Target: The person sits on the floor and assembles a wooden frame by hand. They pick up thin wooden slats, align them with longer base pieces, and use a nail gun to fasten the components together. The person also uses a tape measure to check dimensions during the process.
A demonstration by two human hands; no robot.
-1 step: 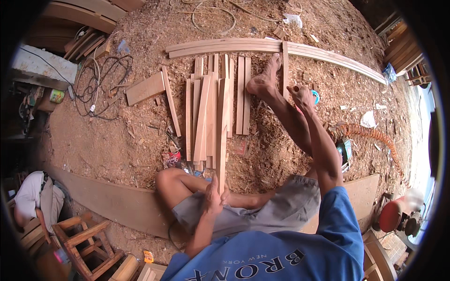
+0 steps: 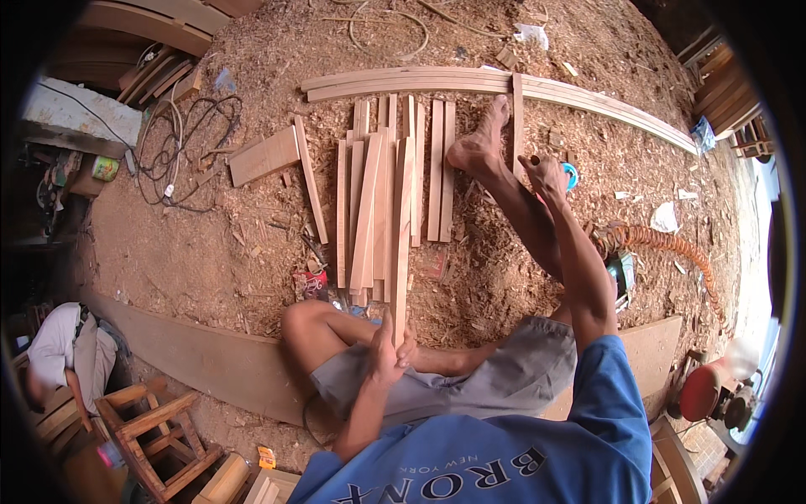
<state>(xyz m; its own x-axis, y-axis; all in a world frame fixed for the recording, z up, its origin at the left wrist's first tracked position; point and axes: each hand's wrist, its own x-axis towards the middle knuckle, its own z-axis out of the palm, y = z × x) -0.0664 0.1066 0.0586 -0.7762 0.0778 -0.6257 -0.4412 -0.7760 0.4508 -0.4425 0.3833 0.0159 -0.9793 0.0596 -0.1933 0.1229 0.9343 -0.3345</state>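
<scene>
My left hand (image 2: 386, 353) is wrapped round the near end of a long pale wooden strip (image 2: 403, 231), with the thumb lying along its side. The strip's far part rests over a pile of similar wooden strips (image 2: 363, 214) in front of my bent leg. My right hand (image 2: 547, 176) is closed beside my outstretched foot (image 2: 478, 143), close to the near end of an upright-lying wood piece (image 2: 517, 122). Whatever its fingers hold is too small to make out. A round blue object (image 2: 571, 175) shows just behind that hand.
Long wooden strips (image 2: 411, 81) lie across the far side on shavings. A plank (image 2: 264, 157) and tangled cords (image 2: 180, 151) are at left. An orange coiled hose (image 2: 663, 238) runs at right. A person (image 2: 71, 349) crouches at lower left near a wooden stool frame (image 2: 155, 433).
The whole view has shifted very slightly. Both hands keep nearly the same places, the left one still gripping the wooden strip.
</scene>
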